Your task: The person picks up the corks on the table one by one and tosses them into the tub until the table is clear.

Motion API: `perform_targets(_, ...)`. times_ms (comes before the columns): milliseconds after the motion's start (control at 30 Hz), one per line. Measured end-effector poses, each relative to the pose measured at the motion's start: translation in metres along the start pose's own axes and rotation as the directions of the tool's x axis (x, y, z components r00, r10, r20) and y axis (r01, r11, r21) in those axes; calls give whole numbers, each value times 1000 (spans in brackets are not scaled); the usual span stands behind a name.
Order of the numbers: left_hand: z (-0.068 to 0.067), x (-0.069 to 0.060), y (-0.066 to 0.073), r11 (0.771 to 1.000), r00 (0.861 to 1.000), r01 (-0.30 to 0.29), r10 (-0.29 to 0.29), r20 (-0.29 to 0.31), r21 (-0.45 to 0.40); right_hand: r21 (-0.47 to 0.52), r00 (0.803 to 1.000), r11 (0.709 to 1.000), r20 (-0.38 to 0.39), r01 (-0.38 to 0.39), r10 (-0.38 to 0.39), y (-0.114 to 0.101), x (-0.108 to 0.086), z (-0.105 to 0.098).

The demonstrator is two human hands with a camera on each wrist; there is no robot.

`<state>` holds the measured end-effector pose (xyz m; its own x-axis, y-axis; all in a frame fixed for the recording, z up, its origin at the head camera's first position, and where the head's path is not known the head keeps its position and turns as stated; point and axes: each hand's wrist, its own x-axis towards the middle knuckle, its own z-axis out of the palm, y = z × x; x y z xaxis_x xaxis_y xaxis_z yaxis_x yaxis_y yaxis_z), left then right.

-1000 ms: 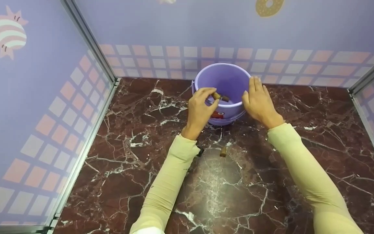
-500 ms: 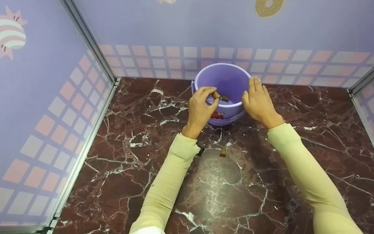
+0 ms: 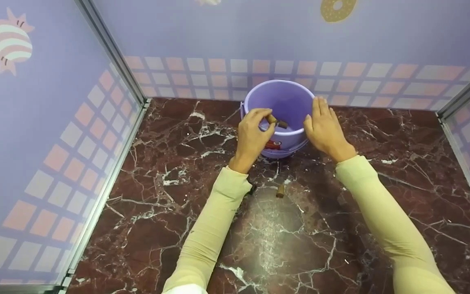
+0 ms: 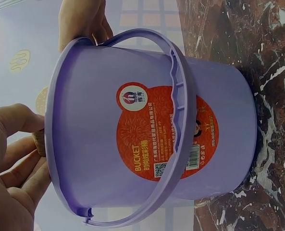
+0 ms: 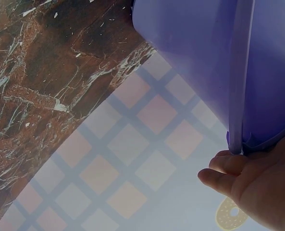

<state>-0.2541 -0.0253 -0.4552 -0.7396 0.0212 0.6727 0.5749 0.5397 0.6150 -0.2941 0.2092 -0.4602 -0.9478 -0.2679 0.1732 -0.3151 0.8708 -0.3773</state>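
Observation:
A purple bucket (image 3: 280,100) stands upright on the marbled surface, its red label (image 4: 154,132) showing in the left wrist view. At the near left of its rim my left hand (image 3: 253,132) pinches a brown cork (image 3: 272,119) between thumb and fingers, over the opening. The same cork (image 4: 39,142) shows behind the rim in the left wrist view. Another brown cork (image 3: 282,124) lies inside the bucket. My right hand (image 3: 328,128) rests against the right side of the rim with fingers extended. In the right wrist view its fingers (image 5: 224,175) lie by the handle's hinge.
One more cork (image 3: 280,191) lies on the dark red marbled surface (image 3: 292,245), in front of the bucket between my forearms. Patterned purple walls (image 3: 218,41) enclose the back and sides. The bucket's handle (image 4: 180,106) hangs down on the near side.

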Motion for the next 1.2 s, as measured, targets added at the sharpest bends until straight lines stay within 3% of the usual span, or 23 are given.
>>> perform_targets(800,3,2,-1,999,999,40,-40,15,8,-4,1000,1000,-16,11,-11,1,0,2)
perform_targets(1200,1,2,0,1000,999,31,-31,23,-2,2,1000,1000,-4,6,-6,0,0,1)
